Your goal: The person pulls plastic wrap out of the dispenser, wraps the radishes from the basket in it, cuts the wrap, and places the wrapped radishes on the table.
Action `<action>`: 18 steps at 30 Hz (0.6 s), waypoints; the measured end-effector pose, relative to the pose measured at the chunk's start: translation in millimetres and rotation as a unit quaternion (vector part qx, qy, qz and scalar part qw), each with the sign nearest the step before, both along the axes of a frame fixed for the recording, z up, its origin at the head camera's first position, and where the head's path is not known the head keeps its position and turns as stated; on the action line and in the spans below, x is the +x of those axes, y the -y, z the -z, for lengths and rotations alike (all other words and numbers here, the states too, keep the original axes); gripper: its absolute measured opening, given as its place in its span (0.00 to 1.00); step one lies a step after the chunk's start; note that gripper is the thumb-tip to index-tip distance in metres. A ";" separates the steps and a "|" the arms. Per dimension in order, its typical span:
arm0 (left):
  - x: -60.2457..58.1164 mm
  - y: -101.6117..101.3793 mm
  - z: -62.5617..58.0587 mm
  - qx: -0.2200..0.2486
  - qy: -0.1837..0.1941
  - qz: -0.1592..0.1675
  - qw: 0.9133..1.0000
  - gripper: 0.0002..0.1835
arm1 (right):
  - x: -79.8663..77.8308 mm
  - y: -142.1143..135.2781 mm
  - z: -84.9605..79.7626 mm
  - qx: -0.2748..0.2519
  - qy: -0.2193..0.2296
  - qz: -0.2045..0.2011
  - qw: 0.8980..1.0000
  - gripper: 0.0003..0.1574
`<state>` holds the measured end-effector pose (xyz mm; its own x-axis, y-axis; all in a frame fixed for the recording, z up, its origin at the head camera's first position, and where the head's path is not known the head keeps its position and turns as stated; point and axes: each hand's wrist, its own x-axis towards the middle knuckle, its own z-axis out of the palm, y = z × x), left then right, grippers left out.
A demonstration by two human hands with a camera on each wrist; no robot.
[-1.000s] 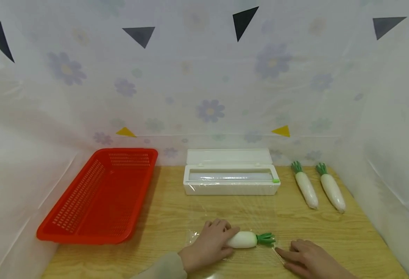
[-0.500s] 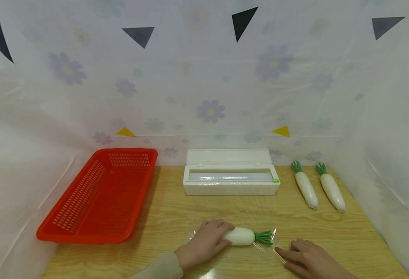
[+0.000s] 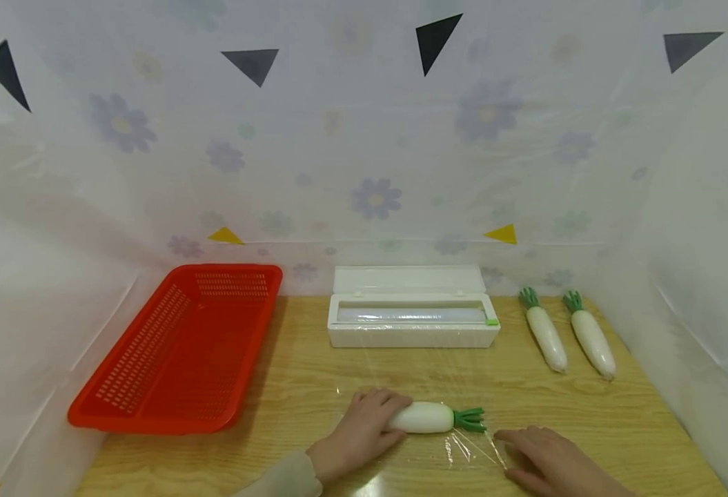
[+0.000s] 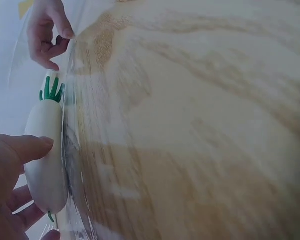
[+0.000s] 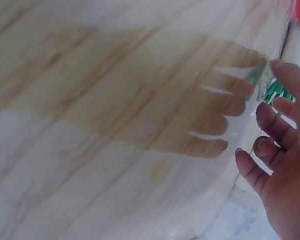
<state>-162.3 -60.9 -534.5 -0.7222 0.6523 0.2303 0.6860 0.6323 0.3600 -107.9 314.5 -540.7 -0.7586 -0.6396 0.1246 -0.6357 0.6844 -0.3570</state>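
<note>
A white radish (image 3: 426, 418) with green stubby leaves lies crosswise near the table's front, on a sheet of clear cling film (image 3: 463, 449). My left hand (image 3: 360, 431) grips its root half, thumb on one side and fingers on the other; the leafy end points right. In the left wrist view, the thumb crosses the radish (image 4: 46, 155) and the small root tip shows below. My right hand (image 3: 550, 459) is just beyond the leaves, fingers loosely bent and thumb and fingertips right at the film's edge. The right wrist view shows its fingers (image 5: 275, 125) spread apart.
A white cling film dispenser (image 3: 413, 336) with its lid up stands at the back middle, film running forward from it. A red plastic basket (image 3: 233, 407) stands left. Two more white radishes (image 3: 546, 338) lie at the back right. White sheeting (image 3: 370, 138) encloses the table.
My left hand has moved the radish slightly away from me and to the left. Film creases now show in front of the radish. My right hand has shifted only slightly.
</note>
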 end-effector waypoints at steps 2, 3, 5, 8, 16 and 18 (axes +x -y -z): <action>0.6 2.9 1.2 0.017 -0.004 -0.009 1.000 0.28 | 0.3 1.2 -0.7 -0.003 -0.007 -0.004 1.000 0.20; 1.0 5.1 1.4 0.029 -0.009 -0.014 0.999 0.28 | 0.1 2.2 -0.6 -0.007 -0.020 -0.012 1.000 0.17; 2.2 11.3 1.7 0.050 -0.027 -0.022 0.998 0.24 | -0.4 5.6 -1.4 -0.015 -0.062 -0.037 0.997 0.12; 5.9 27.2 0.8 0.073 -0.074 -0.012 0.994 0.16 | -1.3 11.3 -2.7 -0.016 -0.136 -0.077 0.988 0.15; 19.6 79.9 8.0 0.015 -0.134 0.066 0.989 0.07 | -5.6 17.1 -2.8 0.004 -0.215 -0.163 0.963 0.15; 21.6 88.1 10.2 0.005 -0.136 0.074 0.988 0.06 | -6.2 18.3 -3.8 0.023 -0.230 -0.171 0.958 0.12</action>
